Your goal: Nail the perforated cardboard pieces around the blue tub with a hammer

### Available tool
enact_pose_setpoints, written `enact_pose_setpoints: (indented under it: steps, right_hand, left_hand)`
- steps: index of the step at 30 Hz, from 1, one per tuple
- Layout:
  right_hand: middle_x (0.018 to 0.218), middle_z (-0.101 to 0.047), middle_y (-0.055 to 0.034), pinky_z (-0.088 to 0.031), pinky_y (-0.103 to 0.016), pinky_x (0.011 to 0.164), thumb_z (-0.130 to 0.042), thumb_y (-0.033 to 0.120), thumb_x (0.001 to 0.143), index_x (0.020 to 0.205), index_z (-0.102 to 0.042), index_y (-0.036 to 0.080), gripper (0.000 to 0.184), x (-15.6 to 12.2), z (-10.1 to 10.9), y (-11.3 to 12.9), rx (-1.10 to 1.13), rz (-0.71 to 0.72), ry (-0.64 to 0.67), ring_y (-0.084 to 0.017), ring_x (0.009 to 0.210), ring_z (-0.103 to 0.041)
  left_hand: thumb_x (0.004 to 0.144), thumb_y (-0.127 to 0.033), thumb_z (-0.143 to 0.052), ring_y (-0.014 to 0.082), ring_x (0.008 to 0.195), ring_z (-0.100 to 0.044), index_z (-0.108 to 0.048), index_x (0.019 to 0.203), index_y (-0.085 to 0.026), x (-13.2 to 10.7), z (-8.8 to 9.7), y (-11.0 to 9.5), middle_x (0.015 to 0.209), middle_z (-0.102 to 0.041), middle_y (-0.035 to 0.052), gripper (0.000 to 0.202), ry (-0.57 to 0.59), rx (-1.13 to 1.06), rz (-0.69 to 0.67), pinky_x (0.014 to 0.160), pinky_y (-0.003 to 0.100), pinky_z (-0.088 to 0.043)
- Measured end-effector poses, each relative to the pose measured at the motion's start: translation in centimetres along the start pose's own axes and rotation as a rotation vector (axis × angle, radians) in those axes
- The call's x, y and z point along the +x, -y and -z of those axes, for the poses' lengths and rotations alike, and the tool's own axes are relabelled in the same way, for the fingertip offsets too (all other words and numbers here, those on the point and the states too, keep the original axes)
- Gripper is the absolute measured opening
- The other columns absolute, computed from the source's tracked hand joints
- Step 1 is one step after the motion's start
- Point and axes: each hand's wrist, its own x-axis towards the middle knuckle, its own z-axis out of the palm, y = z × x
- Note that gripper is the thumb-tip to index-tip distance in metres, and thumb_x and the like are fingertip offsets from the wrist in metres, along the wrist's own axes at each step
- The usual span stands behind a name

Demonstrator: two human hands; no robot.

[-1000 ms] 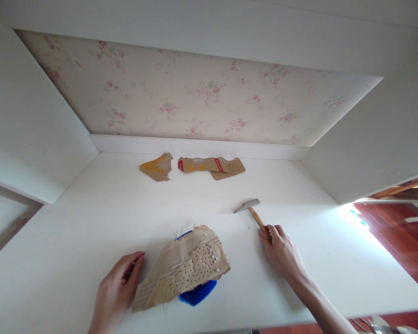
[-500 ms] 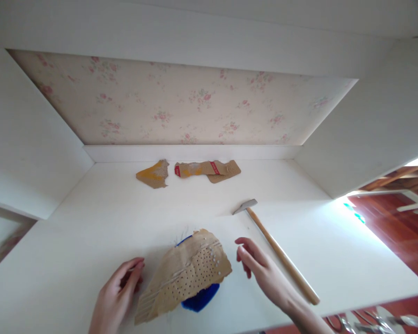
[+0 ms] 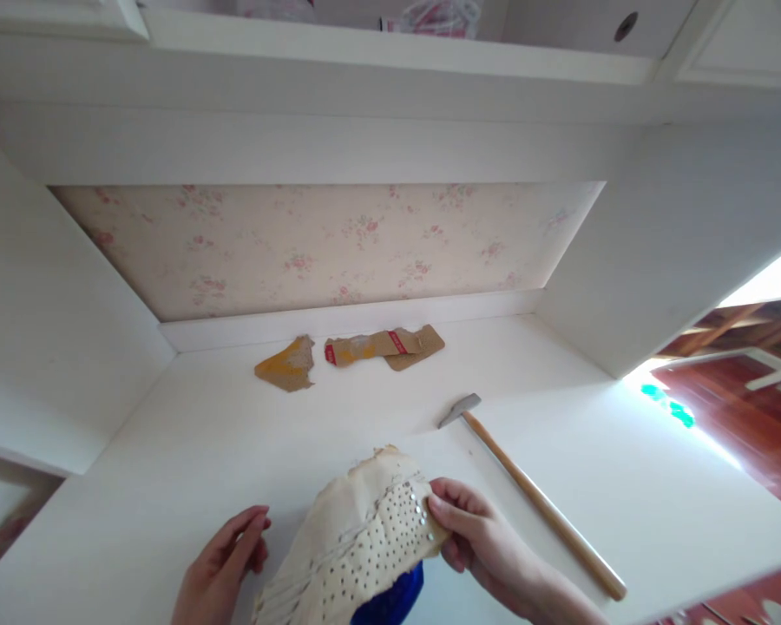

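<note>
A torn piece of brown cardboard [image 3: 357, 538] with rows of small holes and several shiny nail heads lies tilted over a blue object [image 3: 390, 599]. The cardboard hides most of that object. My right hand [image 3: 472, 529] pinches the cardboard's right edge between thumb and fingers, beside the nail heads. To the left of the cardboard, apart from it, my left hand [image 3: 227, 560] is closed, thumb against forefinger. Whether anything small is between them I cannot see. A hammer [image 3: 540, 503] with a wooden handle lies to the right of my right hand.
Near the back wall lie a torn cardboard scrap [image 3: 290, 365] and a longer cardboard strip [image 3: 370, 347] with red print. A white side panel [image 3: 631, 217] bounds the worktop [image 3: 188, 434] on the right. An open shelf [image 3: 338, 39] overhangs at the top.
My right hand has moved left and taken hold of the cardboard's right edge. The camera view has tilted up, bringing the shelf into view. My left hand stays closed beside the cardboard.
</note>
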Motion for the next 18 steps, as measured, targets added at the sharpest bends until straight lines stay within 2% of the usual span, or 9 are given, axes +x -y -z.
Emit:
enact_pose_setpoints:
  steps: [3,6,9,12,14,18]
  right_hand:
    - [0.06,-0.046,0.0064,-0.02,-0.018,0.04,-0.077,0.044,0.08,0.079,-0.06,0.016,0.032,0.3,-0.2,0.4,0.125,0.026,-0.013,-0.003,0.043,-0.034]
    - [0.062,-0.047,0.006,-0.023,-0.018,0.042,-0.081,0.04,0.076,0.081,-0.063,0.016,0.031,1.5,-0.5,1.2,0.213,0.076,-0.038,-0.003,0.046,-0.035]
    - [0.072,-0.051,0.0041,-0.028,-0.017,0.046,-0.083,0.039,0.075,0.082,-0.063,0.016,0.03,3.6,-0.9,2.0,0.27,0.163,-0.082,-0.003,0.05,-0.037]
    - [0.075,-0.052,0.0043,-0.031,-0.018,0.048,-0.082,0.041,0.076,0.085,-0.063,0.019,0.031,6.6,-1.1,2.4,0.287,0.288,-0.139,-0.005,0.053,-0.039]
    - [0.071,-0.049,0.0055,-0.034,-0.02,0.051,-0.081,0.045,0.075,0.085,-0.061,0.02,0.033,8.9,-1.3,2.3,0.28,0.37,-0.171,-0.007,0.055,-0.04]
    - [0.074,-0.051,0.0049,-0.038,-0.023,0.057,-0.076,0.052,0.077,0.089,-0.062,0.022,0.036,12.9,-1.8,1.3,0.217,0.48,-0.192,-0.01,0.058,-0.044]
  left_hand:
    - [0.046,-0.056,-0.087,0.0229,0.067,-0.066,-0.075,0.087,-0.019,0.1,-0.7,-1.0,0.08,-0.074,0.0049,0.056,-0.02,-0.138,0.058,0.059,0.03,-0.052]
    - [0.051,-0.049,-0.088,0.0219,0.072,-0.066,-0.076,0.089,-0.019,0.6,-1.6,-1.8,0.082,-0.074,0.0039,0.05,0.069,-0.2,0.022,0.062,0.028,-0.052]
    - [0.06,-0.045,-0.085,0.0141,0.058,-0.055,-0.075,0.09,-0.017,1.6,-3.3,-2.4,0.069,-0.066,-0.0001,0.042,0.187,-0.187,-0.071,0.055,0.024,-0.045]
    - [0.072,-0.044,-0.08,0.0103,0.059,-0.054,-0.071,0.099,-0.017,2.5,-6.2,-3.4,0.083,-0.065,0.0005,0.039,0.321,-0.272,-0.102,0.056,0.023,-0.043]
    - [0.075,-0.044,-0.078,0.0093,0.059,-0.054,-0.069,0.104,-0.017,3.0,-8.6,-4.2,0.087,-0.063,0.0005,0.041,0.415,-0.349,-0.114,0.055,0.023,-0.043]
    - [0.078,-0.048,-0.075,0.013,0.069,-0.061,-0.063,0.117,-0.018,4.2,-13.1,-5.7,0.096,-0.063,0.0044,0.051,0.58,-0.373,-0.107,0.059,0.025,-0.047]
